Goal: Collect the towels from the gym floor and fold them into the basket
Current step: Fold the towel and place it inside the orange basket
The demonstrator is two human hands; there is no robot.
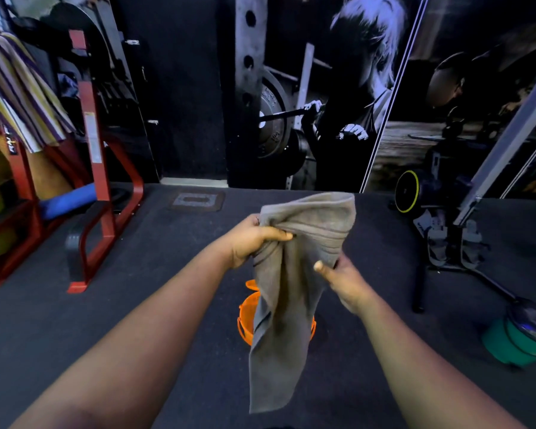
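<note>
Two bare forearms reach into view from the bottom corners, with no sleeves showing. The left hand (254, 239) and right hand (344, 281) carry no gloves, and no rings, watch or bands are visible. The right thumbnail is short and pale.

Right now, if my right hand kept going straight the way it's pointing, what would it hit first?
The right hand points up and left toward the grey towel, which its fingers already seem to touch. So it would likely press into the hanging cloth first, then perhaps the left hand, though depth is unclear.
</note>
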